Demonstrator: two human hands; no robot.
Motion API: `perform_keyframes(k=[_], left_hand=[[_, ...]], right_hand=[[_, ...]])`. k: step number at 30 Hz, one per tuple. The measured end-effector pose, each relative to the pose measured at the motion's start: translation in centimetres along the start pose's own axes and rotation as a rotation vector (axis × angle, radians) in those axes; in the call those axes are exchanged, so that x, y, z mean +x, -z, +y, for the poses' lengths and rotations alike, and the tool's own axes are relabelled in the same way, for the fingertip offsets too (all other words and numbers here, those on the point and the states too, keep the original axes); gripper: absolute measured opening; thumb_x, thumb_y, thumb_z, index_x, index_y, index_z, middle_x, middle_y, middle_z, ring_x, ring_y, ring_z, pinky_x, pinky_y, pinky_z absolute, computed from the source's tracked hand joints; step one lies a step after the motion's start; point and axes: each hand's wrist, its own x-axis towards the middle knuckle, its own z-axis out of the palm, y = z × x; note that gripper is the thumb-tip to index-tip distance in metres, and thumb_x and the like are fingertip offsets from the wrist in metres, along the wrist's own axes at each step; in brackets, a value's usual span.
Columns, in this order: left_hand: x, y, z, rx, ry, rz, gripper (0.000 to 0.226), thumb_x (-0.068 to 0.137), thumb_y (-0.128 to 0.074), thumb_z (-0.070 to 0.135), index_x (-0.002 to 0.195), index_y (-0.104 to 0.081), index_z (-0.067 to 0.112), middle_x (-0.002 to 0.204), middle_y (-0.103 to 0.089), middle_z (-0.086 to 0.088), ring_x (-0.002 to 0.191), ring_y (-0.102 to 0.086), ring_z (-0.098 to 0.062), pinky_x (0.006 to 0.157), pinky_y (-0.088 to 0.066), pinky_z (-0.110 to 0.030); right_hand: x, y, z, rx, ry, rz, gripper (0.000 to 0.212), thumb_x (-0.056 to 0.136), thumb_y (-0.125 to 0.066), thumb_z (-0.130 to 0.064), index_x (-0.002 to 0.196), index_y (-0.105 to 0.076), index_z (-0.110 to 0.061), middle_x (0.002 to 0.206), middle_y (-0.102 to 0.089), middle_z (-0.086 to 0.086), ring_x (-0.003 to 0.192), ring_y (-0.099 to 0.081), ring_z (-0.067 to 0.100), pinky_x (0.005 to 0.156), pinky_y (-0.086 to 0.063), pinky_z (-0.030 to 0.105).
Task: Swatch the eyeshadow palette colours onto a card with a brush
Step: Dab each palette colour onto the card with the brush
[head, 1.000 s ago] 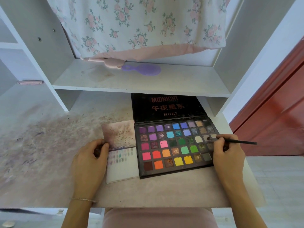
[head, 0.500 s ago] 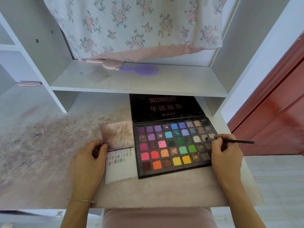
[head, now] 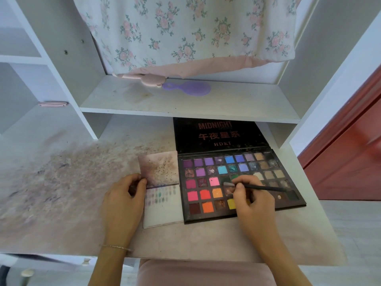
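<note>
The open palette [head: 239, 182] held rows of coloured pans; the right hand [head: 250, 200] pinched the brush [head: 259, 187] above them, the left hand [head: 123, 200] gripped the card [head: 165, 211] at its left edge

Matt paper card [head: 165, 211] between the fingers [head: 136, 180]; palette [head: 241, 180] pans powdery, some glittery; dusty, stained surface [head: 61, 193], perhaps laminate.
</note>
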Motion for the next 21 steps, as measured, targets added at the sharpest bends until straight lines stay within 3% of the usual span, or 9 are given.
perform_keyframes(k=[3,6,9,14,21], left_hand=[[0.0,0.0,0.0,-0.014,0.0,-0.004,0.01,0.085,-0.059,0.018,0.091,-0.067,0.015,0.076,-0.063,-0.002,0.07,-0.054,-0.019,0.061,-0.039,-0.028],[0.0,0.1,0.0,-0.02,-0.008,-0.003,0.009,0.085,-0.059,0.018,0.09,-0.067,0.015,0.077,-0.063,0.0,0.071,-0.054,-0.018,0.062,-0.04,-0.028],[0.0,0.1,0.0,-0.025,-0.015,-0.002,0.009,0.085,-0.059,0.019,0.089,-0.066,0.017,0.079,-0.064,0.002,0.073,-0.056,-0.018,0.066,-0.044,-0.032],[0.0,0.1,0.1,-0.038,-0.011,-0.004,0.008,0.085,-0.059,0.02,0.087,-0.066,0.018,0.079,-0.065,0.002,0.074,-0.057,-0.019,0.067,-0.047,-0.037],[0.0,0.1,0.0,-0.049,-0.012,-0.008,0.008,0.085,-0.059,0.02,0.087,-0.066,0.018,0.078,-0.065,0.002,0.073,-0.057,-0.02,0.067,-0.048,-0.038]], right_hand=[[-0.7,-1.9,-1.4,0.075,0.029,-0.081,0.022,0.08,-0.047,-0.013,0.077,-0.05,-0.035,0.063,-0.056,-0.01,0.063,-0.056,-0.001,0.05,-0.042,0.008],[-1.3,-3.7,-2.2,0.119,0.028,-0.191,0.019,0.08,-0.048,-0.017,0.078,-0.05,-0.036,0.065,-0.056,-0.001,0.059,-0.054,0.012,0.048,-0.042,0.021],[-1.4,-5.0,-2.8,0.111,0.032,-0.278,0.021,0.082,-0.051,-0.017,0.078,-0.048,-0.038,0.07,-0.057,-0.009,0.064,-0.054,0.006,0.051,-0.043,0.016],[-1.3,-5.6,-2.9,0.023,0.028,-0.332,0.031,0.085,-0.057,-0.012,0.079,-0.046,-0.041,0.073,-0.056,-0.012,0.075,-0.053,0.004,0.064,-0.047,0.02],[-1.3,-5.7,-2.7,-0.023,-0.005,-0.362,0.01,0.086,-0.056,-0.016,0.085,-0.055,-0.025,0.076,-0.059,-0.007,0.075,-0.056,0.009,0.066,-0.051,0.03]])
